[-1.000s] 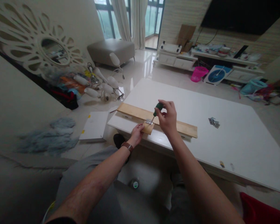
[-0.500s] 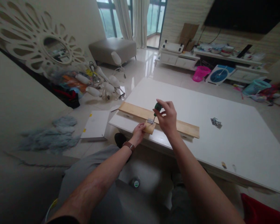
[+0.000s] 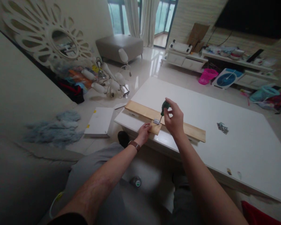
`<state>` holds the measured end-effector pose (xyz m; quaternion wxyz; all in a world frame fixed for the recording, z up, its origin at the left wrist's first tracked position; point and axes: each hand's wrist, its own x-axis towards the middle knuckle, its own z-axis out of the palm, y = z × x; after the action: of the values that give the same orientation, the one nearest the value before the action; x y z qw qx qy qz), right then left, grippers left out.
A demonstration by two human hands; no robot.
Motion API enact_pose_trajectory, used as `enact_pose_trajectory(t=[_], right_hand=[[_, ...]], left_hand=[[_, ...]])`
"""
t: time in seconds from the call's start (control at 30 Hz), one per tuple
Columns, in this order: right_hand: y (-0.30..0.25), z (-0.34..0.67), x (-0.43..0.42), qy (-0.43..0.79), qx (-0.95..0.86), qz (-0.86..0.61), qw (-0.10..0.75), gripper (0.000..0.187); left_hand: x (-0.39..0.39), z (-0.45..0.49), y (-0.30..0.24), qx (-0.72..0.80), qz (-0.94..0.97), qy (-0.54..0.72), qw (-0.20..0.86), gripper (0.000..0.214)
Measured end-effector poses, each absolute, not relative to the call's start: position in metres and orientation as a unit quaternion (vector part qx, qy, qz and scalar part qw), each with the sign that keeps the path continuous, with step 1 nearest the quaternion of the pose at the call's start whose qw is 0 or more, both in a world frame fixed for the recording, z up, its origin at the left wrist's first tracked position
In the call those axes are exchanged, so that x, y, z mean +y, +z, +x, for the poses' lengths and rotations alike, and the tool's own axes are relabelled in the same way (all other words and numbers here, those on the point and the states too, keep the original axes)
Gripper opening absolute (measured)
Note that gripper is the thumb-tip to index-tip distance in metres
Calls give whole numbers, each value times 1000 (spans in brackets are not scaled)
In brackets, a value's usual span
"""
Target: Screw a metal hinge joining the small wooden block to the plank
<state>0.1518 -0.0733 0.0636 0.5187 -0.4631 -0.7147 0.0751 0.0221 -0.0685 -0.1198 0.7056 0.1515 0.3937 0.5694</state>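
A long wooden plank (image 3: pixel 192 130) lies near the front edge of a white table (image 3: pixel 201 109). My right hand (image 3: pixel 175 120) is closed around the green handle of a screwdriver (image 3: pixel 164 107), whose tip points down at a small metal hinge (image 3: pixel 156 121) on the plank. A small wooden block (image 3: pixel 155 128) sits against the plank's near side under the hinge. My left hand (image 3: pixel 144 132) is closed on the block's near edge, pressing it in place. I wear a brown watch strap on the left wrist.
Several spare metal hinges (image 3: pixel 222 127) lie on the table to the right. A white panel (image 3: pixel 99 121) and a chandelier (image 3: pixel 107 81) rest on the floor at left, near grey fabric (image 3: pixel 53 131). A small bottle (image 3: pixel 136 181) stands between my knees.
The view has shifted slightly, so everything sits a little further right. Both hands keep the same hold on the screwdriver and the block.
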Motion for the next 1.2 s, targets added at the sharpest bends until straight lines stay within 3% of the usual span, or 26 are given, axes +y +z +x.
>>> enact_pose_trajectory(t=[0.23, 0.43, 0.67, 0.87, 1.07, 1.2], right_hand=[[61, 154, -70, 22, -700, -483, 525, 35], [59, 152, -68, 42, -723, -446, 525, 55], [62, 153, -71, 33, -699, -479, 531, 30], [61, 151, -71, 77, -725, -435, 528, 50], [61, 154, -70, 55, -710, -462, 528, 35], [62, 154, -71, 69, -708, -460, 531, 40]], left_hand=[[-70, 23, -116, 394, 151, 570, 705, 47], [-70, 23, -116, 391, 144, 572, 707, 52], [-71, 22, -115, 386, 152, 574, 706, 50], [-70, 23, -114, 405, 141, 569, 702, 43], [-71, 22, -116, 399, 156, 568, 703, 45], [-70, 22, -116, 394, 150, 574, 702, 49]])
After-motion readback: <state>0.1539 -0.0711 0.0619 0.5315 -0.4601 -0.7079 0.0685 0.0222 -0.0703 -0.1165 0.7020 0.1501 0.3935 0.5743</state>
